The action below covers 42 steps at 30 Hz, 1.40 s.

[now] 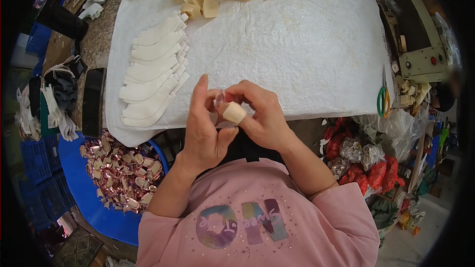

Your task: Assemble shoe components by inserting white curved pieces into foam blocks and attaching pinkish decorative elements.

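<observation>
Left hand [202, 131] and right hand [264, 116] curl round a cream piece [234, 112], grips unclear; slackness could drop it beyond the table's [101, 37] near edge.

Head-mtd. L fisheye cam looks steeply down at close range over the pink shirt [247, 183] onto the white-covered worktable [302, 44].

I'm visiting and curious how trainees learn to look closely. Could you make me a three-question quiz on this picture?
1. True or false: the right hand is nearer the scissors than the left hand is.
2. The container holding shiny pinkish pieces is: A red, B blue, C green?
3. Fill in: the small piece between the hands is ____ in colour.
Key: 1 true; 2 B; 3 cream.
</observation>
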Motion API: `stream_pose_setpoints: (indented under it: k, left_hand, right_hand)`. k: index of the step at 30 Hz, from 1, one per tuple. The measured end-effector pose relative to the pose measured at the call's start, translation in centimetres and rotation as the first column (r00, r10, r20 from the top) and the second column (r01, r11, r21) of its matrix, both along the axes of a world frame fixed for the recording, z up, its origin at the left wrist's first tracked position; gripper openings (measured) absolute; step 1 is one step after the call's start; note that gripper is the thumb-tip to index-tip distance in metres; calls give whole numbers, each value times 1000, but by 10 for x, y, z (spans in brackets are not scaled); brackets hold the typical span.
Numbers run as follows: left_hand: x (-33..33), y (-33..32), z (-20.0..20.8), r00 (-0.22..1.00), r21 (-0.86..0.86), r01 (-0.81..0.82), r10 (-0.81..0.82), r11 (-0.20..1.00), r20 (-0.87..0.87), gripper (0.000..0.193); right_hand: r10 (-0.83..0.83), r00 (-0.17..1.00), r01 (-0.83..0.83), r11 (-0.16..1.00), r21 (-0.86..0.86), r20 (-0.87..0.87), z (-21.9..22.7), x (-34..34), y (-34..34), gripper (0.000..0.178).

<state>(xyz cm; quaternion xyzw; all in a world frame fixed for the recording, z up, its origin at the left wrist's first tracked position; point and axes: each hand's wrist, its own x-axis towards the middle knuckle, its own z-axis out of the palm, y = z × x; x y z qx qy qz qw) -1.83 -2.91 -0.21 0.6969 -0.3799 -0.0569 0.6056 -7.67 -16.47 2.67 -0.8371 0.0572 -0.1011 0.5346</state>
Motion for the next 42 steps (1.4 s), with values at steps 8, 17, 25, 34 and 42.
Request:
stream_pose_setpoints:
  k: [8, 17, 25, 34, 42]
  left_hand:
    - [12, 16, 18, 954, 20, 113, -103, 993, -281, 48]
    - [12, 10, 27, 990, 125, 53, -68, 991, 122, 46]
    - [6, 2, 19, 989, 81, -4, -8, 997, 151, 41]
    - [-6, -8, 4, 957, 131, -218, 185, 967, 225, 36]
    - [-12, -8, 4, 907, -46, -287, 287, 957, 309, 42]
  right_hand:
    - [0, 998, -34, 805, 592, 56, -18, -2, -13, 19]
    - [202, 977, -207, 973, 105, 62, -10, 1, -31, 14]
    - [147, 984, -175, 815, 552, 96, -20, -4, -24, 16]
    - [-71, 996, 86, 892, 443, -52, -31, -5, 0, 25]
    - [-37, 995, -73, 422, 904, 98, -30, -12, 13, 30]
